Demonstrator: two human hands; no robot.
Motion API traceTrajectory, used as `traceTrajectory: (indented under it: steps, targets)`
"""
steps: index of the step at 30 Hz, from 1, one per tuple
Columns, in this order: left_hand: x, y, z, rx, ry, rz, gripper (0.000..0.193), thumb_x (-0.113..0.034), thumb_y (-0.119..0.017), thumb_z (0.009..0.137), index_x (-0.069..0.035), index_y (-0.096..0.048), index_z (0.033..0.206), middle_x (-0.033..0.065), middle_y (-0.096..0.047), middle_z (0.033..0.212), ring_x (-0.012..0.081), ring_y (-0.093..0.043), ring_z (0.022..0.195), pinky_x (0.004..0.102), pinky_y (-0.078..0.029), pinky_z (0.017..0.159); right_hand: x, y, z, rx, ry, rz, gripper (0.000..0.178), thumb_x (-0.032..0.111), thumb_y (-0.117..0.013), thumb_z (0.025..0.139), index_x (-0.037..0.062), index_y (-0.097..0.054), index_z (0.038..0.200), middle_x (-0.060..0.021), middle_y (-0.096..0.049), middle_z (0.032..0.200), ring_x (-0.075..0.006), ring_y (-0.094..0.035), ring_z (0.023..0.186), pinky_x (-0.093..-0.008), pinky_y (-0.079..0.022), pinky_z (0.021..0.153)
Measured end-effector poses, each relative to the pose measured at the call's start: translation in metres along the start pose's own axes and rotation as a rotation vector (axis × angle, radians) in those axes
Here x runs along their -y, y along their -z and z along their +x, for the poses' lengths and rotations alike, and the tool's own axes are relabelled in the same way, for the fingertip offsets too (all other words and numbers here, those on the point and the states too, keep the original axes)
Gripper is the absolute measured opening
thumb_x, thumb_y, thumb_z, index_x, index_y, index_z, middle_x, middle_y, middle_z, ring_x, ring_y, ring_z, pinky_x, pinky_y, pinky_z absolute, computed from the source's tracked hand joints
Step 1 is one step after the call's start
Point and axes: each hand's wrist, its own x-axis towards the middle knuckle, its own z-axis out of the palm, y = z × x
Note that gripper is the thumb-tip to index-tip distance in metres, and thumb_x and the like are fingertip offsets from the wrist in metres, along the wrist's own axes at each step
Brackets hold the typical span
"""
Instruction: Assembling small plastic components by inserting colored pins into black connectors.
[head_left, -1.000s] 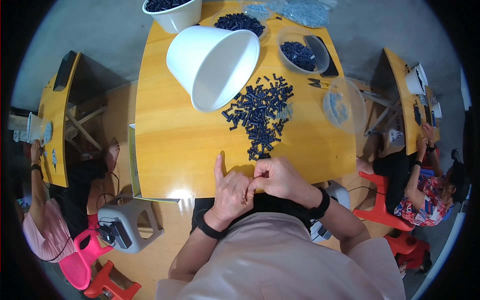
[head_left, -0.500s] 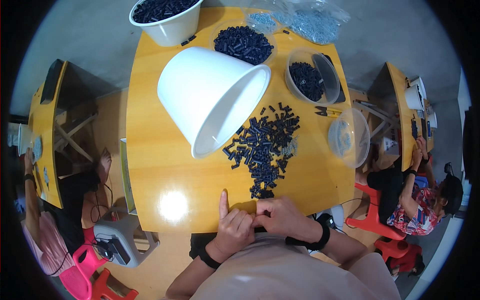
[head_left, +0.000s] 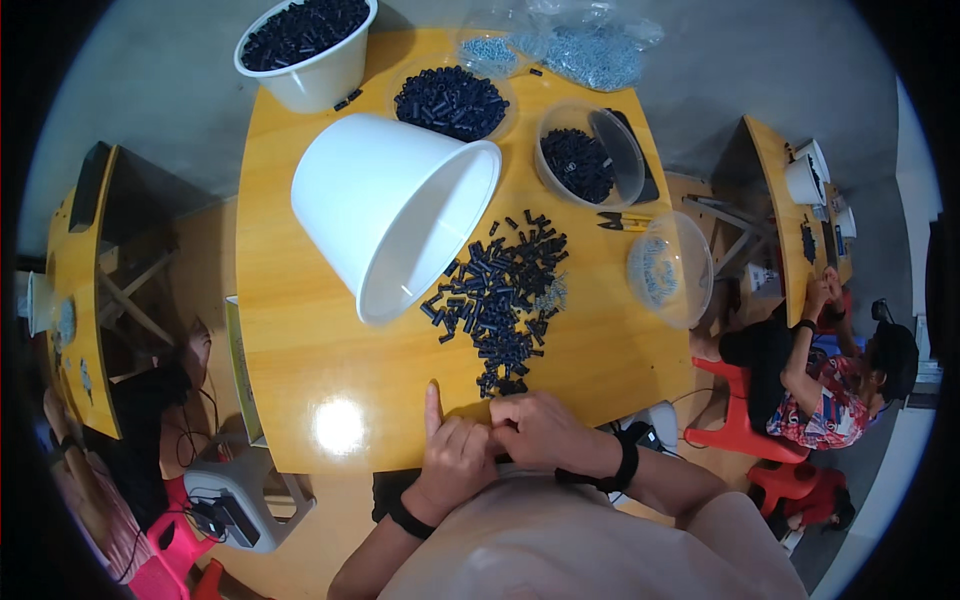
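Note:
My left hand (head_left: 456,458) and my right hand (head_left: 550,433) meet at the table's near edge. The left index finger points up, while its other fingers are curled. My right fingers are closed against the left ones; whatever is pinched between the hands is hidden. Just beyond them spreads a loose heap of short black tubular parts (head_left: 497,300), with a few tiny silvery pieces (head_left: 551,292) at its right side. A white plastic bucket (head_left: 370,200) lies on its side left of the heap, its mouth facing the parts.
Far on the yellow table (head_left: 300,400) stand another white bucket (head_left: 318,88) of black parts, a shallow tub (head_left: 452,104) and a bag of silvery pieces (head_left: 590,55). At right are a clear tub (head_left: 627,165), yellow-handled cutters (head_left: 630,222) and a tilted clear container (head_left: 690,265). People sit at side tables.
The view has shifted slightly, so the table's contents appear a little further left. My hands stay joined in nearly the same pose, left index finger still raised.

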Motion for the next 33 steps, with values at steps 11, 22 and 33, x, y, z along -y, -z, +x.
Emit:
traceTrajectory:
  steps: [11, 22, 33]
  targets:
    - [-0.008, 0.027, -0.008, -0.253, 0.635, -1.016, 0.01, -0.007, -0.062, 0.084, -0.003, -0.058, 0.076, 0.0002, -0.057, 0.063, 0.0071, -0.05, 0.056, 0.0392, -0.02, 0.112, -0.024, -0.009, -0.01, -0.376, 0.091, 0.576, 0.013, -0.002, -0.06, 0.079, 0.0025, -0.059, 0.091, -0.0032, -0.06, 0.081, -0.0073, -0.056, 0.068, -0.0211, -0.044, 0.061]
    - [-0.038, 0.052, -0.029, -0.01, 0.536, -1.402, 0.016, -0.015, -0.061, 0.087, 0.0, -0.064, 0.084, 0.0046, -0.062, 0.07, 0.0097, -0.053, 0.061, 0.0208, -0.042, 0.06, 0.049, -0.011, -0.047, -0.287, 0.546, 0.259, 0.041, -0.003, -0.067, 0.072, 0.0043, -0.06, 0.111, -0.0108, -0.056, 0.101, -0.0201, -0.059, 0.084, -0.0271, -0.049, 0.07]
    - [-0.058, 0.05, -0.051, 0.04, 0.422, -1.471, 0.031, -0.028, -0.058, 0.09, 0.002, -0.064, 0.084, 0.0066, -0.061, 0.07, 0.0125, -0.053, 0.063, 0.0239, -0.042, 0.06, 0.04, -0.021, -0.078, -0.218, 0.585, 0.438, 0.031, -0.007, -0.061, 0.075, 0.0014, -0.063, 0.105, -0.0127, -0.056, 0.104, -0.0236, -0.059, 0.087, -0.0285, -0.049, 0.075]
